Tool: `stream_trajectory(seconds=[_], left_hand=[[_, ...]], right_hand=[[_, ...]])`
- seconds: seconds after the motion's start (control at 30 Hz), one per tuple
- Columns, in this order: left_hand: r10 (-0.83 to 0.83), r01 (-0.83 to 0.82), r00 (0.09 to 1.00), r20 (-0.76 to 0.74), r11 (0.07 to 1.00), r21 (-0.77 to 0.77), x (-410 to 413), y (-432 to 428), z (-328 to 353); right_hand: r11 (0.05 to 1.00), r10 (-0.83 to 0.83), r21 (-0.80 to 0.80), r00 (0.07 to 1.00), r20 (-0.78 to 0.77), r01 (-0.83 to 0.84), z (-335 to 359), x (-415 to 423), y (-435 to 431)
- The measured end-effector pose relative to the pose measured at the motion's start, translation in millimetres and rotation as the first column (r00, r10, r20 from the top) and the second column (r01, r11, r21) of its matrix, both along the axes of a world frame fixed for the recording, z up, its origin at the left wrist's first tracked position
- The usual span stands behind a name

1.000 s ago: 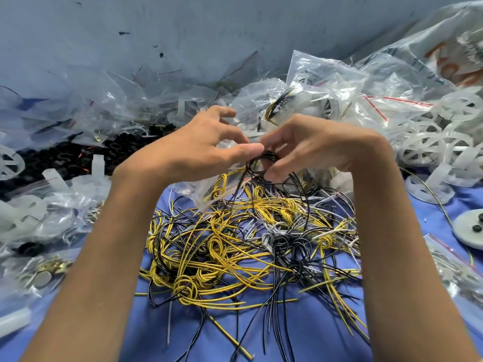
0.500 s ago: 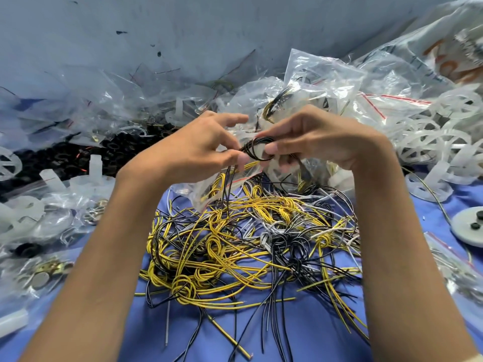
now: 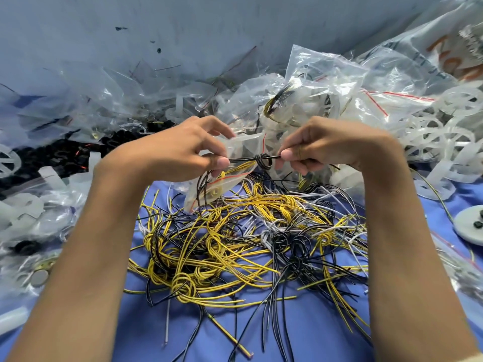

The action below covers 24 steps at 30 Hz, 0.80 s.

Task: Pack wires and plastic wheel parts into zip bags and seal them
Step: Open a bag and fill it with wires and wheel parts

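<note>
"Where the two hands meet, what's that dark thing?"

"A black wire bundle point(image 3: 263, 161) with a knot in its middle, stretched level in the air between them; the left hand point(image 3: 177, 150) pinches one end between thumb and forefinger, its other fingers lifted and loosely bent; the right hand point(image 3: 332, 145) pinches the other end, the rest of its fingers curled under."

"And below it?"

"Its tails hang down on the left hand's side, across a small zip bag point(image 3: 222, 185) with a red seal line; that bag lies tilted at the far edge of the wire pile point(image 3: 235, 246); yellow, black and white strands, many of them knotted, tangled on the blue bench point(image 3: 136, 333)."

"What's round about?"

"Behind, a heap of clear bags point(image 3: 326, 74) against the wall; white plastic wheel parts point(image 3: 452, 137) piled to the right; small black parts point(image 3: 47, 160) to the left among more bags; a white disc point(image 3: 470, 226) at the right edge, apart from the pile."
</note>
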<state>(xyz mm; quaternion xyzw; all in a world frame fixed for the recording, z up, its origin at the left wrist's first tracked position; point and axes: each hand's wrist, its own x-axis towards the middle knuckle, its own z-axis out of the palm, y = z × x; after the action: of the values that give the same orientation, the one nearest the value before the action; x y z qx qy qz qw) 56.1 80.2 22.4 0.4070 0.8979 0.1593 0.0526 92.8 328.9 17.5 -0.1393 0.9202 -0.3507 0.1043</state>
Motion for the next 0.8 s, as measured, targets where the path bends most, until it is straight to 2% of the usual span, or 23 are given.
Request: stream_trajectory(seconds=[0.07,0.2,0.3,0.4,0.5,0.63,0.7,0.8], left_hand=[[0.019,-0.019,1.0,0.009,1.0,0.006,0.3,3.5,-1.7],[0.06,-0.06,0.998,0.012,0.998,0.015,2.4,6.0,-0.3],[0.079,-0.079,0.997,0.008,0.997,-0.022,4.5,9.3,0.6],[0.099,-0.098,0.995,-0.001,0.994,0.054,8.8,17.3,-0.2],[0.149,-0.142,0.988,-0.043,0.98,0.136,8.2,21.8,-1.5],[0.166,-0.152,0.985,-0.056,0.969,0.195,3.7,19.5,-2.9],[0.177,-0.165,0.983,-0.043,0.965,0.203,2.8,18.8,-3.9],[0.19,-0.184,0.982,-0.006,0.961,0.206,1.2,16.3,-3.6]], right_hand=[[0.998,-0.037,-0.049,0.999,-0.003,0.036,-1.0,-1.1,-0.5],[0.95,-0.043,-0.299,0.988,0.148,0.086,-0.8,-2.4,-9.2],[0.921,-0.031,-0.385,0.995,0.093,0.065,2.2,-5.3,-26.8],[0.888,-0.073,-0.454,0.997,0.014,0.072,7.0,-11.3,-47.3],[0.934,-0.08,-0.353,0.995,-0.052,0.056,8.2,-14.8,-61.9],[0.998,0.053,-0.004,0.983,-0.178,-0.055,10.9,-9.8,-62.0],[0.997,0.074,0.035,0.987,-0.142,-0.069,10.7,-5.7,-61.0],[0.998,0.06,-0.016,0.995,-0.074,-0.061,9.4,-3.0,-62.8]])
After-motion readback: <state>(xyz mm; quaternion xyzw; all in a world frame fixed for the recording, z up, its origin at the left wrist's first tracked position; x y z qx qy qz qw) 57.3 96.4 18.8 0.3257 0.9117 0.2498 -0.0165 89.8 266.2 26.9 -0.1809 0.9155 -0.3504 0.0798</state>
